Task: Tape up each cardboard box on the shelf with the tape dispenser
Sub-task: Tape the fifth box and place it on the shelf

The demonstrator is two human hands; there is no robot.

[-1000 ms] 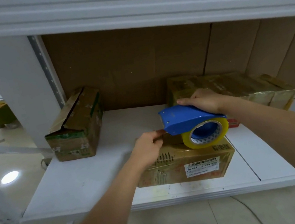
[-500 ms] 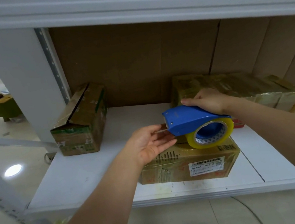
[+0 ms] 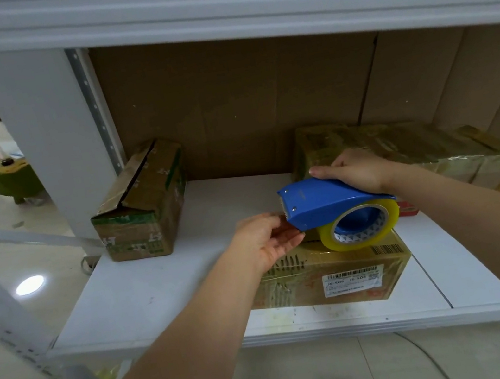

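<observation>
My right hand [image 3: 355,170] grips the top of a blue tape dispenser [image 3: 320,200] with a roll of clear yellowish tape [image 3: 360,225]. The dispenser rests on a flat cardboard box [image 3: 341,280] with a white label, near the front edge of the white shelf [image 3: 159,288]. At the dispenser's toothed nose, my left hand [image 3: 264,240] has thumb and fingers closing on the tape end. A second box [image 3: 145,207] stands at the shelf's left with its top seam gaping. Behind the dispenser, at the back right, lies a third, wider box [image 3: 407,141] wrapped in tape.
A white upright [image 3: 56,140] bounds the shelf on the left and an upper shelf board [image 3: 242,0] hangs overhead. Brown cardboard lines the back. A green stool [image 3: 11,178] stands on the glossy floor at left. A red item [image 3: 407,210] peeks out behind the tape roll.
My left hand went from pinching at the dispenser's nose to palm open, and now closes thumb and fingers there again. My right hand and the dispenser have stayed on the box.
</observation>
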